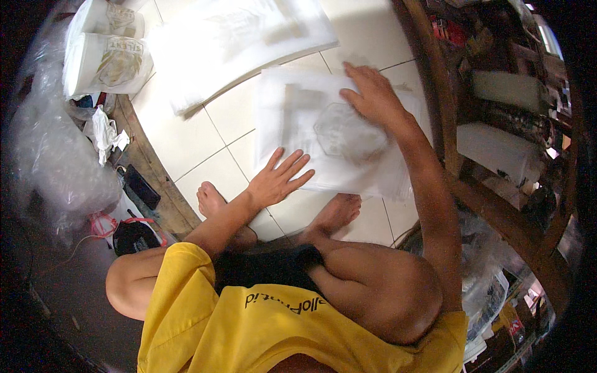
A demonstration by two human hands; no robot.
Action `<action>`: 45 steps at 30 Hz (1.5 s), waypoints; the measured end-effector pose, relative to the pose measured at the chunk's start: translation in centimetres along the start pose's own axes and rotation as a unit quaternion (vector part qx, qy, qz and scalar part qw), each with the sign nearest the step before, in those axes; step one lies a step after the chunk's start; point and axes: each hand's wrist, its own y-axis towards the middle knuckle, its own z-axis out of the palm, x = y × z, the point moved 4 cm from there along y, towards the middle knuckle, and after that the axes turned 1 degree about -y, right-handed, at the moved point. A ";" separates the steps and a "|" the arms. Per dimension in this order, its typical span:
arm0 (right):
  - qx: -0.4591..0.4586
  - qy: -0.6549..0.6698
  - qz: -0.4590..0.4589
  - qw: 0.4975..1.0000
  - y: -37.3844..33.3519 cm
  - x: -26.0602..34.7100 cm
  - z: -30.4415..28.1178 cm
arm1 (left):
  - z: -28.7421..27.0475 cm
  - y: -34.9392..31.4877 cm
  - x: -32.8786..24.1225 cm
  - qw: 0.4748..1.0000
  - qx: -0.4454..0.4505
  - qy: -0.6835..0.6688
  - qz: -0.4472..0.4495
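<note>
The yellow shirt (pixel 249 323) lies nearest; both hands, left (pixel 277 177) and right (pixel 373 93), press flat and open-palmed on the plastic bag stack (pixel 329 137).

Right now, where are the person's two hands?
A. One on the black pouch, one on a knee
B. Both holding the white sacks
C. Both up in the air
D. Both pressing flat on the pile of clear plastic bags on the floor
D: the left hand lies flat, fingers spread, on the near edge of the pile of clear plastic bags, and the right hand presses on its far side.
</note>
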 end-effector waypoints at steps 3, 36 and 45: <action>0.109 0.013 0.004 0.994 2.2 1.0 2.0 | -0.7 0.2 0.7 1.000 0.005 -0.011 0.003; -0.070 -0.130 0.051 0.988 -1.4 4.2 6.8 | -4.7 3.0 7.6 0.986 -0.067 -0.027 -0.149; -0.087 -0.079 0.044 0.992 -2.2 4.9 8.4 | -2.7 4.2 9.5 0.987 -0.074 -0.021 -0.139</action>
